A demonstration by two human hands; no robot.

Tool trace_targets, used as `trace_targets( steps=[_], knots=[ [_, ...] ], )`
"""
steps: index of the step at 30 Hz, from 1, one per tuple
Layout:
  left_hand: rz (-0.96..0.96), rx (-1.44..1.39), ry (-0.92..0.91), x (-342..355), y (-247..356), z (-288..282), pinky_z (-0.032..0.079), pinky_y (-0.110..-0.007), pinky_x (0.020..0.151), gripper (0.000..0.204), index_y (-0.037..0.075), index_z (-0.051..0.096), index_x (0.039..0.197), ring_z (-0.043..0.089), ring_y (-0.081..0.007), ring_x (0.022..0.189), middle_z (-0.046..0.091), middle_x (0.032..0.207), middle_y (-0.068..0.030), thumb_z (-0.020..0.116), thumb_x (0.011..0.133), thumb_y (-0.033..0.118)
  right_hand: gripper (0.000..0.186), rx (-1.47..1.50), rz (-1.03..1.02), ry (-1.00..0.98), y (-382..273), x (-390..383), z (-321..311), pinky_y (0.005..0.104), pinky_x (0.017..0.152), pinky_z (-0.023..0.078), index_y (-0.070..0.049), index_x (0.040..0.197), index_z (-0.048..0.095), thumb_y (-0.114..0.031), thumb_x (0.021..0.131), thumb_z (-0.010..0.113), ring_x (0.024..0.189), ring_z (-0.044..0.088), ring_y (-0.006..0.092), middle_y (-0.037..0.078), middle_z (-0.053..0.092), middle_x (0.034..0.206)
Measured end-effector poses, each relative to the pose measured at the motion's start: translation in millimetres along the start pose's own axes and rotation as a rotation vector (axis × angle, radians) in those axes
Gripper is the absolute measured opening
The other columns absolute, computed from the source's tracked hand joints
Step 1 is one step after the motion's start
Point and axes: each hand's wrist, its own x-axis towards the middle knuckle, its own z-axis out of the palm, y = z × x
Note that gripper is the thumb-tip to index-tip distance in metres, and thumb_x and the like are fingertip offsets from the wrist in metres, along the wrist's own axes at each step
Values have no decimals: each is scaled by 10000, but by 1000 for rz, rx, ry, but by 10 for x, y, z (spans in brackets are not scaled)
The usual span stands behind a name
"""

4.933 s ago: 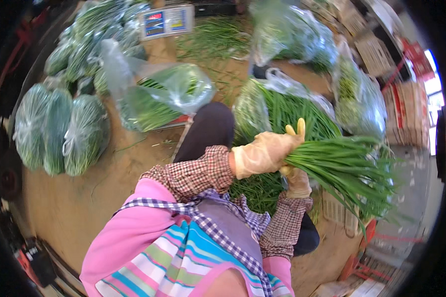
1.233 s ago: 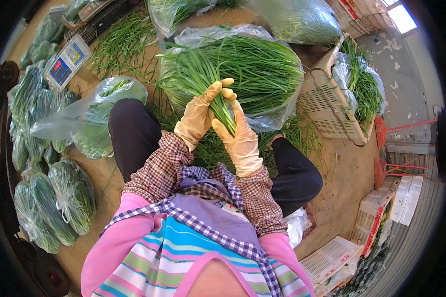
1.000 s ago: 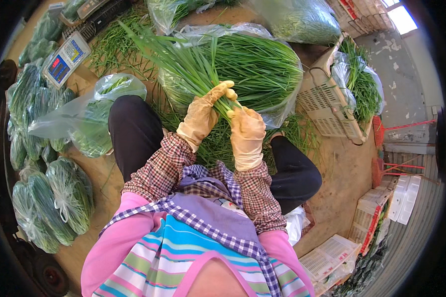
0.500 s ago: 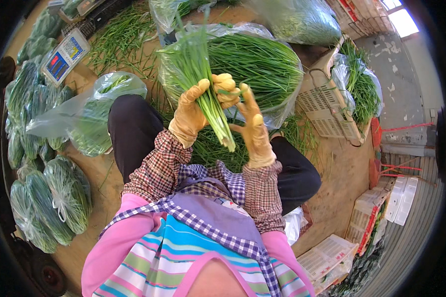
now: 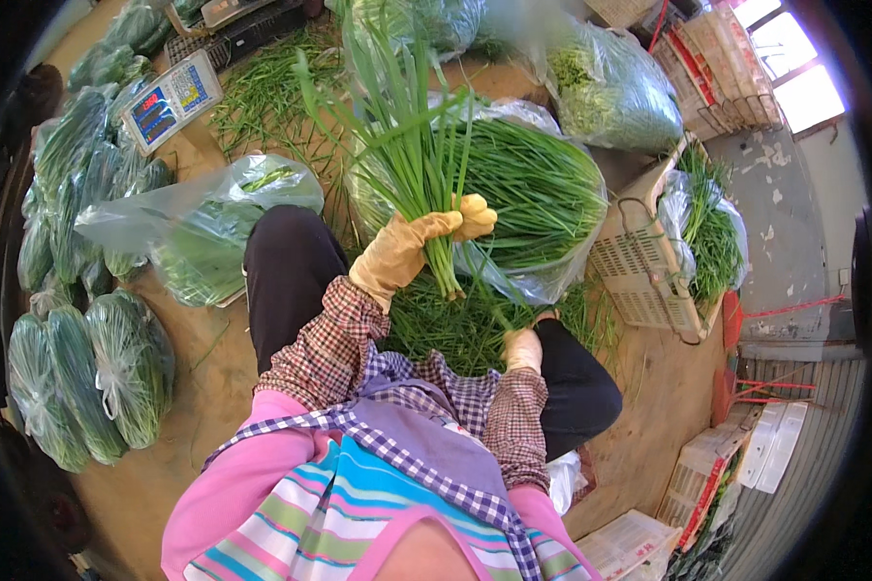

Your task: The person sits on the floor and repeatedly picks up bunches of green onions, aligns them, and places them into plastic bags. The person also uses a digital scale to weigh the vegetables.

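My gloved left hand (image 5: 426,232) is wrapped round a bunch of long green leafy stalks (image 5: 412,169), leaves pointing up and cut ends down. It is held over a large open plastic bag (image 5: 523,198) packed with the same greens. My gloved right hand (image 5: 522,349) is low by my right knee, over loose greens (image 5: 441,334) lying between my legs; its fingers are blurred, with green strands beside them.
Bagged greens (image 5: 97,382) lie at left, near an open bag (image 5: 194,232) and a scale display (image 5: 170,102). More bags (image 5: 615,92) lie behind. Right are a crate (image 5: 639,276) of greens, stacked crates (image 5: 717,68), red-handled tools (image 5: 731,320) and a white box (image 5: 775,445).
My right hand has left the bunch and dropped down to the loose greens. My left hand still grips the bunch upright. Earlier both hands held a bunch out toward the right.
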Motion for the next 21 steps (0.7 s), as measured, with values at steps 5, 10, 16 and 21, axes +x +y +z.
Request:
trace_targets(
  steps=[5,10,16,21],
  knots=[
    [-24,152,14,-66,82,82,448,-387,915,377,-49,527,1157,594,-291,1002,601,1078,-197,570,856,174,540,689,243,72,-330,-283,-582,398,892,431,-7,1069,592,-478,814,530,1094,527,320,183,565,1156],
    [-63,225,-64,-69,16,109,476,-333,806,352,-21,552,1144,615,-197,846,628,1042,-159,574,857,181,376,1697,-344,1042,-245,-526,-1459,334,814,453,-48,1140,572,-281,848,613,921,564,207,98,594,1067],
    [-131,183,-87,-104,-76,142,464,-286,718,324,-9,585,1089,576,-145,739,649,974,-110,609,842,200,453,1022,-403,1549,-282,-657,-2682,387,929,372,-73,1147,561,-265,762,702,1098,484,260,105,560,1143],
    [-233,205,2,-55,-103,178,427,-242,572,266,-12,611,1002,509,-107,579,588,716,-40,578,868,215,99,1154,-357,1700,48,-245,-2490,261,745,472,0,897,630,-77,855,584,806,579,125,53,629,866]
  ],
)
